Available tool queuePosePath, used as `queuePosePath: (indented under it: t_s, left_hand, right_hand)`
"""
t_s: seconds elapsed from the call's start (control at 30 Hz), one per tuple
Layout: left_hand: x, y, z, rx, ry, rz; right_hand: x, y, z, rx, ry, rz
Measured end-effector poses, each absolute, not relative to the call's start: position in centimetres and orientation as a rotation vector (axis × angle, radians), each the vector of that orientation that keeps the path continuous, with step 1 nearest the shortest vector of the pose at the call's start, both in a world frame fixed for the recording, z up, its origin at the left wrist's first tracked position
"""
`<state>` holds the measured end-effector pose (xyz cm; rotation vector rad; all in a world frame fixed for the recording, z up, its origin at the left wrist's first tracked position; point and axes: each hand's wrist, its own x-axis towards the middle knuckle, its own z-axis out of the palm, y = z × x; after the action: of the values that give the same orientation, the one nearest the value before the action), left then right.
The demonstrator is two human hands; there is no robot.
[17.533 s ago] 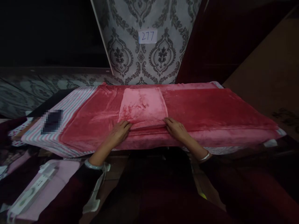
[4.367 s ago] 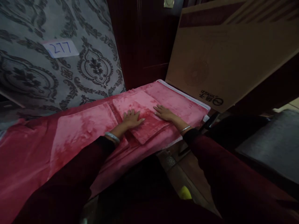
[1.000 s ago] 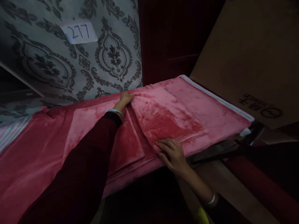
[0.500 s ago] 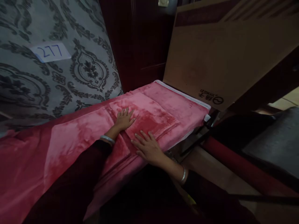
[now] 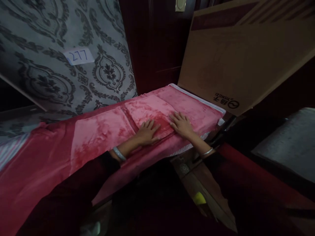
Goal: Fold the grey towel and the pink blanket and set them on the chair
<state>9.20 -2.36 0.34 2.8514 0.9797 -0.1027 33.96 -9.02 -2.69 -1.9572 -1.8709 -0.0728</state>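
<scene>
Both my hands lie flat on a folded pink plush cloth (image 5: 147, 106), which rests on a long pink plush cover (image 5: 197, 105). My left hand (image 5: 147, 132) is near the cloth's front left corner, fingers spread. Further right, my right hand (image 5: 181, 124) touches the cloth's right side with its fingers apart. Left of a narrow gap sits a second folded pink piece (image 5: 98, 131), untouched by either hand. Neither hand grips anything.
A patterned grey wall covering (image 5: 108, 72) with a paper marked 277 (image 5: 80, 56) stands behind on the left. Beyond are a dark red door (image 5: 152, 49) and a large cardboard box (image 5: 221, 62). A grey slab-like thing (image 5: 290, 144) is at the right.
My right hand has moved right and farther away to the cloth's right side. My left hand has slid right and nearer to the front edge. The view has shifted slightly.
</scene>
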Motion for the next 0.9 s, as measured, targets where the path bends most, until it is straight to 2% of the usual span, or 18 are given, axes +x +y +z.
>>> queuePosePath:
  t_s: [0.33,0.5,0.63,0.77,0.9]
  left_hand:
    - [8.6,-3.2,-2.1,2.788,0.937,-0.016]
    - [8.2,-2.8,-0.5,2.661,0.862,-0.001]
    - [4.9,-2.5,1.3,2.633,0.803,0.249]
    - [-1.2,-2.0,2.4,2.627,1.188,0.248]
    - [-7.5,-1.5,2.9,2.504,1.593,0.06]
  right_hand:
    - [35.1,-9.1,-7.2,-1.978,-1.894,-0.231]
    - [35.2,-8.8,-7.4,-1.974,-1.91,-0.261]
    - [35.4,-8.9,-6.6,-2.069,-1.925,-0.184]
    - [33.6,-9.0,-5.0,-2.042,-1.819,-0.171]
    - [27.0,-9.3,-4.3,-1.525,-1.946,-0.1]
